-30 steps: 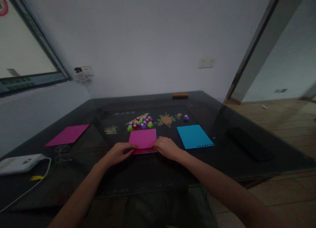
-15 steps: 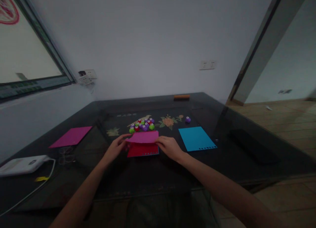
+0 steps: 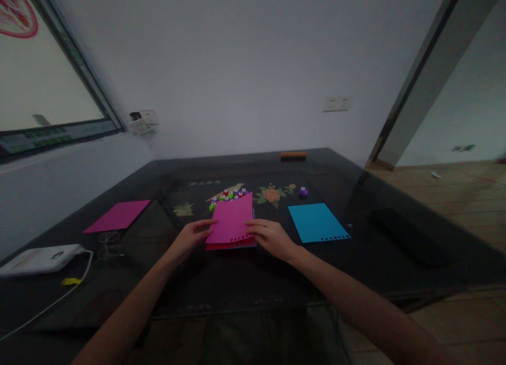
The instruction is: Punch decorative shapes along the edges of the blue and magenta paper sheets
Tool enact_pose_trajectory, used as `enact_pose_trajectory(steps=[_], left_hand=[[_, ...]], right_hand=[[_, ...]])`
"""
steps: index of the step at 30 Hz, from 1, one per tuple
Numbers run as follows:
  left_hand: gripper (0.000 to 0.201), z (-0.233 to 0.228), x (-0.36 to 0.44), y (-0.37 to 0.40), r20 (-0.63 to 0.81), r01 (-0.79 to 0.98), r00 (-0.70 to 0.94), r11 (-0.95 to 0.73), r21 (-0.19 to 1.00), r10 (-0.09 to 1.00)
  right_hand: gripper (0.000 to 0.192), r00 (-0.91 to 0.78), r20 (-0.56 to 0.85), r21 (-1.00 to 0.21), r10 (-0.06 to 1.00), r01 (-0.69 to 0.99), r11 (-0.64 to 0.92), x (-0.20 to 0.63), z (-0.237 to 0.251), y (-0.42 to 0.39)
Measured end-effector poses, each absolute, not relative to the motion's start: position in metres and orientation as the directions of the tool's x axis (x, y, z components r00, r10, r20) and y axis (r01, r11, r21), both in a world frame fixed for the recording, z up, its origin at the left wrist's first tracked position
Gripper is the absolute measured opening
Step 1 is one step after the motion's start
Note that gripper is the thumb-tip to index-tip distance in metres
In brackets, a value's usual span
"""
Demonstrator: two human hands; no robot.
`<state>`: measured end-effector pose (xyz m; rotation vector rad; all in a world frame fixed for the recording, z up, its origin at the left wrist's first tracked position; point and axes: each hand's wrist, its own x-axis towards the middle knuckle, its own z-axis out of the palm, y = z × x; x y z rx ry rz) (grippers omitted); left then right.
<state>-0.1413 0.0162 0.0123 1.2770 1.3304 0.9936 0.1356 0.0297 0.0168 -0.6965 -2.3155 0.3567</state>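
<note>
Head view: pink sheet (image 3: 231,220) between hands.

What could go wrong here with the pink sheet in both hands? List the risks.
1. The pink sheet is tilted up, held by the left hand and right hand; its far edge sits close to the small colored punches and might knock them.
2. The red sheet underneath may slide on the glass table.
3. Pinching at the edges could crease the paper.

hands (image 3: 233,237) holding pink sheet (image 3: 232,220), dark table (image 3: 395,249)
</note>
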Motion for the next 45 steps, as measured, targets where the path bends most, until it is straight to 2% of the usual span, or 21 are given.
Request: enact_pose_trajectory(steps=[4, 8, 12, 16, 22, 29, 33, 38, 45], left_hand=[[0.058, 0.015, -0.135, 0.017, 0.001, 0.171, -0.007, 0.0, 0.985, 1.0], [0.053, 0.031, -0.122, 0.019, 0.133, 0.213, -0.036, -0.123, 0.969, 0.99], [0.047, 0.048, -0.099, 0.03, 0.244, 0.262, -0.035, -0.227, 0.938, 0.969], [0.043, 0.057, -0.068, 0.05, 0.337, 0.275, 0.014, -0.328, 0.904, 0.941], [0.04, 0.052, -0.03, 0.074, 0.42, 0.237, 0.02, -0.413, 0.879, 0.907], [0.063, 0.032, -0.022, 0.073, 0.378, 0.126, -0.006, -0.374, 0.919, 0.926], [0.049, 0.026, -0.024, 0.072, 0.29, 0.137, 0.012, -0.288, 0.948, 0.957], [0.028, 0.02, -0.023, 0.075, 0.336, 0.192, -0.011, -0.328, 0.925, 0.942], [0.022, 0.016, -0.017, 0.072, 0.363, 0.208, 0.017, -0.358, 0.91, 0.932]], right_hand=[[0.034, -0.572, 0.569, -0.483, 0.592, 0.35, 0.803, 0.142, 0.023, 0.033], [0.028, -0.329, 0.659, -0.617, 0.676, 0.277, 0.736, 0.152, 0.032, 0.041], [0.026, -0.119, 0.538, -0.829, 0.835, 0.106, 0.549, 0.164, 0.036, 0.058], [0.036, 0.003, 0.401, -0.916, 0.916, -0.001, 0.401, 0.179, 0.038, 0.078], [0.035, -0.117, 0.232, -0.964, 0.966, -0.158, 0.213, 0.205, 0.044, 0.091], [0.033, -0.161, 0.156, -0.972, 0.975, -0.198, 0.123, 0.213, 0.036, 0.098], [0.029, -0.146, 0.139, -0.977, 0.979, -0.181, 0.111, 0.211, 0.034, 0.097], [0.038, -0.206, 0.109, -0.981, 0.972, -0.183, 0.071, 0.214, 0.037, 0.095], [0.03, -0.34, 0.015, -0.996, 0.94, -0.09, -0.016, 0.223, 0.032, 0.1]])
